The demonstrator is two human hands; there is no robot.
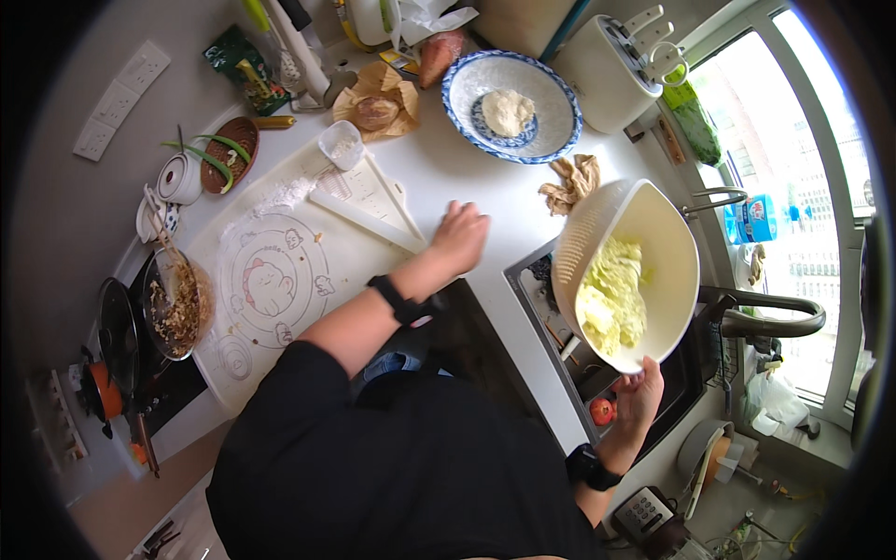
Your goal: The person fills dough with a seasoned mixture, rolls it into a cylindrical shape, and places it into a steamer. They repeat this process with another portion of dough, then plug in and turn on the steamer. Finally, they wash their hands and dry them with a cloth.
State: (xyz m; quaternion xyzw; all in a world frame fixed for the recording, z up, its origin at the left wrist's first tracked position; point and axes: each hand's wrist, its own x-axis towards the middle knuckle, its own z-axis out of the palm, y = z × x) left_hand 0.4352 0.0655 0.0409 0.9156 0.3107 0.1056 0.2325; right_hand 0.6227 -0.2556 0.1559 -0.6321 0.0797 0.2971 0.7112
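My right hand [638,395] grips the lower rim of a cream plastic colander basket [670,280], tilted over the sink [521,280]. Pale green napa cabbage leaves [616,297] lie inside it. My left hand [458,238] hovers near the counter edge with loosely curled fingers and nothing seen in it; its palm is hidden. Just left of it, a white rolling pin [367,220] rests on a floured pastry mat [269,280] printed with cartoon figures. Farther back, a blue-and-white bowl [458,115] holds a lump of dough [507,113].
A glass bowl of chopped filling [175,308] with chopsticks stands left of the mat. A small plastic tub [341,145] sits at the mat's far corner. A crumpled tan cloth [572,183] lies behind the colander. Beyond are a knife block [605,77] and a dark faucet [770,315].
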